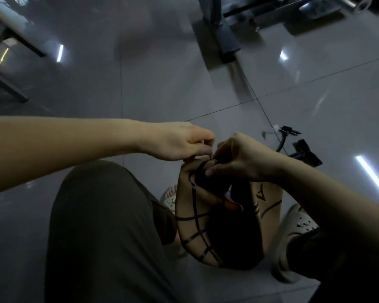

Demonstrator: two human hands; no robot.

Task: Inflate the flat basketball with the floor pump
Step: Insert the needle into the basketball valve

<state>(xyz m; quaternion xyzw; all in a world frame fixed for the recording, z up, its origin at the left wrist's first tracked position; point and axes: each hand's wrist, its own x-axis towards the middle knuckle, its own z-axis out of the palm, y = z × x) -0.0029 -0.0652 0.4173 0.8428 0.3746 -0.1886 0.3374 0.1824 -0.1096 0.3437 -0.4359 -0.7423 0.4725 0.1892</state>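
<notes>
The flat basketball (197,224), tan with black seams and caved in on its right side, sits upright between my knees. My right hand (239,158) grips its folded top edge. My left hand (179,141) pinches something small and thin at that same top edge; what it is stays hidden by my fingers. The floor pump (302,150), black with a curved hose, lies on the tiles behind my right hand.
Grey glossy floor tiles (162,84) stretch ahead. A metal machine base (225,36) stands at the top right and a dark frame (7,62) at the top left. My feet in pale clogs (293,241) flank the ball.
</notes>
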